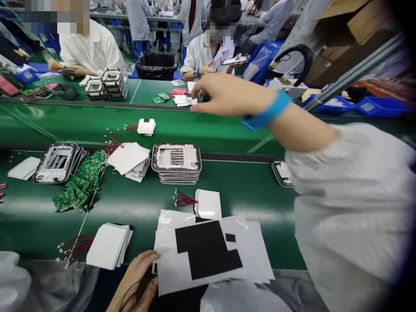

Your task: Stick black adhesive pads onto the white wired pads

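Note:
My left hand (138, 281) is at the left edge of a stack of white sheets (167, 273), fingers and thumb closed around that edge. The top sheet carries black cut-out patches (208, 249). Part of the stack hangs over the near bench edge. My right hand (221, 93), wearing a blue wristband (269, 110), is raised over the far side of the belt, slightly blurred. Its fingers are bent, with a gap between fingertips and thumb; a dark thing shows there, and I cannot tell whether it is behind. White flat packs with red wires (208, 203) lie just beyond the sheets.
On the green bench are stacked frame housings (177, 162), green circuit boards (79, 182), white sheets (130, 160) and wired white packs (107, 247). A housing (282, 173) lies beside my right sleeve. Two people sit opposite, near a black bin (156, 65). A metal bar (354, 71) slants at right.

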Demonstrator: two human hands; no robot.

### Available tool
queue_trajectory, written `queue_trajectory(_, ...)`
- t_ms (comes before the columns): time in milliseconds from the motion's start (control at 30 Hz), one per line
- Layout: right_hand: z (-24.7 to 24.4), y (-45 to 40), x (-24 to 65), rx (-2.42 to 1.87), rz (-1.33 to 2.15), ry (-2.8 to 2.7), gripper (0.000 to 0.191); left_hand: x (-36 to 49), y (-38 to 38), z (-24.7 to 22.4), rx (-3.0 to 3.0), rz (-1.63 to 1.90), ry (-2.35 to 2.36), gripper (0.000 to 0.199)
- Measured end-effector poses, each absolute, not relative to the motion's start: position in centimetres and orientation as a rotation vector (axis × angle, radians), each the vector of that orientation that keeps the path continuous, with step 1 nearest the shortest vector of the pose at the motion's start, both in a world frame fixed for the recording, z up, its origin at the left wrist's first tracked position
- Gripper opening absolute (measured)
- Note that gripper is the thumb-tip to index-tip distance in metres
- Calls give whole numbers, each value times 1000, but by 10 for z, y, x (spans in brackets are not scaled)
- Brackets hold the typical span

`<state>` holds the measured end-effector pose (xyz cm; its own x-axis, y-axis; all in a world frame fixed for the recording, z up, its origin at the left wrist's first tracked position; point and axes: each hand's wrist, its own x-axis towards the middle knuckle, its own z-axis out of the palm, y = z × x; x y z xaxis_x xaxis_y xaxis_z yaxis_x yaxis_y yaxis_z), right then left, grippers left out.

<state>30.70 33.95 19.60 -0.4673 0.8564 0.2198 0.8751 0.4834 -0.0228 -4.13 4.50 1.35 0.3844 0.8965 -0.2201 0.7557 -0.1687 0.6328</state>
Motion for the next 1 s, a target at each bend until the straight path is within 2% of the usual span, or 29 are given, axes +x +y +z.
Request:
queue_trajectory(67,187,266,306,-1456,-5,-2557,28,-27,48,17,1981,213,1316,40)
queue_trajectory(167,135,179,298,-1392,381,-2734,25,4,55,19,2066,166,1187,37)
queue_trajectory(300,42,130,295,-1490,516,-2711,63,45,71,26,2173,-32,1129,38)
queue_trajectory(400,4,127,298,-1596,499,-2639,70,70,82,32,2243,-95,1127,37)
queue_trajectory(600,-1,139,301,-1566,488,-2619,56,91,92,24,2290,-71,1183,41)
queue_trajectory(767,-1,148,302,-1512,534,-2628,59,90,86,12,2331,-96,1232,49)
queue_trajectory(1000,3,158,308,-1421,694,-2600,67,101,83,14,2385,-117,1194,47)
